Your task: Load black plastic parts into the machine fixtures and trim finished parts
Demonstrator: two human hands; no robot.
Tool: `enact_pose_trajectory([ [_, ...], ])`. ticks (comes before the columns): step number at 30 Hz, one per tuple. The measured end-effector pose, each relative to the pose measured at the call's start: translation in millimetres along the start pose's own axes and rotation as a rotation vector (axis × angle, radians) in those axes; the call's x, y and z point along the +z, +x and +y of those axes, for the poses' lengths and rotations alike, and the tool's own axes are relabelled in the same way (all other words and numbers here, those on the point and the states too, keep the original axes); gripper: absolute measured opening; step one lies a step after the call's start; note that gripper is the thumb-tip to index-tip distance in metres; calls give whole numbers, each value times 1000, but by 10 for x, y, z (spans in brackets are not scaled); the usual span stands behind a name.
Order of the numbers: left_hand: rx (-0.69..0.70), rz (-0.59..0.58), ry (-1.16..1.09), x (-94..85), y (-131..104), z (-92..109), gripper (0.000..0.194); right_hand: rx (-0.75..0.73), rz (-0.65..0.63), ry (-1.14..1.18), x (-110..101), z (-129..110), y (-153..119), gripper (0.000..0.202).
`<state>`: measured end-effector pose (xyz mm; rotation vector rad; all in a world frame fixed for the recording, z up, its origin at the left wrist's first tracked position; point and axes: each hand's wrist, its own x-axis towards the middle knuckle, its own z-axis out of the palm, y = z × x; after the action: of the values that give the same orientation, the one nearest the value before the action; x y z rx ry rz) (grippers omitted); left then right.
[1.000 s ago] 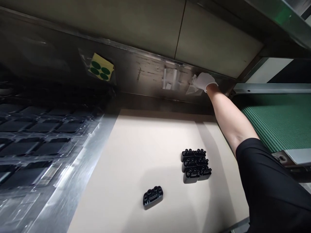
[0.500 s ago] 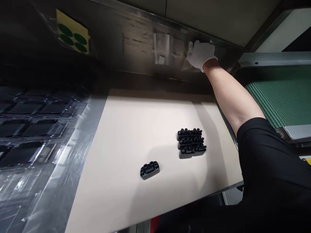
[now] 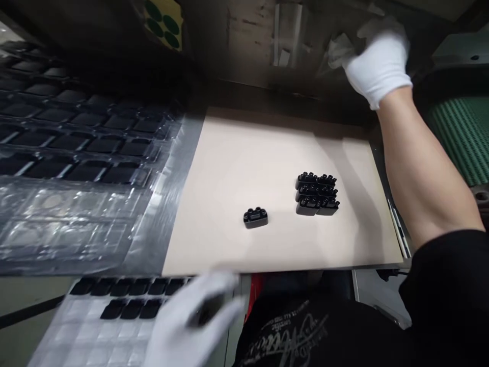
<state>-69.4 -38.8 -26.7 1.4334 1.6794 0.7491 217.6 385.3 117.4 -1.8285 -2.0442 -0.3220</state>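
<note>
My right hand (image 3: 378, 63), in a white glove, is up at the metal back wall, beside a crumpled, pale translucent piece (image 3: 339, 50) that looks like thin plastic. Its fingers are blurred, and I cannot tell whether they grip this piece. Low in the view, my left hand (image 3: 191, 326), also white-gloved, is smeared by motion in front of the table edge. A dark patch shows between its thumb and fingers; whether it is a held part is unclear. A single black plastic part (image 3: 255, 218) with round studs lies on the beige board (image 3: 229, 163). Several similar black parts (image 3: 317, 193) stand in a tight block to its right.
Clear trays (image 3: 76, 137) with black pieces in their pockets lie at left. Below the table edge is another tray (image 3: 95, 331) with black pieces. A yellow sheet with green dots (image 3: 164, 23) is on the back wall. A green conveyor belt (image 3: 464, 137) runs at right.
My left hand has come into view at the bottom. The view has shifted, showing the lower tray. My right hand remains by the back wall and now appears larger and farther right.
</note>
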Motion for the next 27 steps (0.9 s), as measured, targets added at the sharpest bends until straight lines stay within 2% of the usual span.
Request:
enact_pose_trajectory([
  [1,81,154,65,10,211,83,29,-30,27,41,-145,12,-289,38],
  [2,148,219,131,36,439,149,43,-71,53,73,-309,47,-637,39],
  [3,198,226,183,75,664,197,53,-107,75,121,-488,108,-1045,43],
  [4,243,191,219,123,865,230,51,-134,100,197,-671,196,-1509,43],
  [5,280,140,244,173,1030,250,45,-112,59,276,-847,309,-2019,43],
  [7,317,75,256,262,1224,255,28,122,-179,420,-1127,592,-3116,38],
  [9,317,81,241,310,1262,232,23,493,-379,565,-1249,898,-4184,25],
  [11,314,106,219,319,1217,201,25,855,-395,657,-1184,1144,-5065,30],
  [12,318,108,213,318,1185,189,26,984,-400,620,-1087,1223,-5399,31],
  [13,315,103,206,316,1154,180,28,1077,-349,540,-954,1270,-5654,33],
  [14,296,103,194,319,1126,175,30,1149,-271,477,-791,1290,-5828,36],
  [16,215,143,151,344,1080,175,37,1209,-137,422,-401,1300,-5957,45],
  [18,146,203,118,396,1023,194,45,1186,-85,451,18,1347,-5870,53],
  [21,141,351,54,497,837,251,53,1122,-86,495,549,1517,-5598,50],
  [23,89,391,-176,563,625,292,56,1099,-92,472,779,1625,-5461,48],
  [27,-133,183,-907,691,145,350,58,994,-117,368,965,1764,-5346,55],
])
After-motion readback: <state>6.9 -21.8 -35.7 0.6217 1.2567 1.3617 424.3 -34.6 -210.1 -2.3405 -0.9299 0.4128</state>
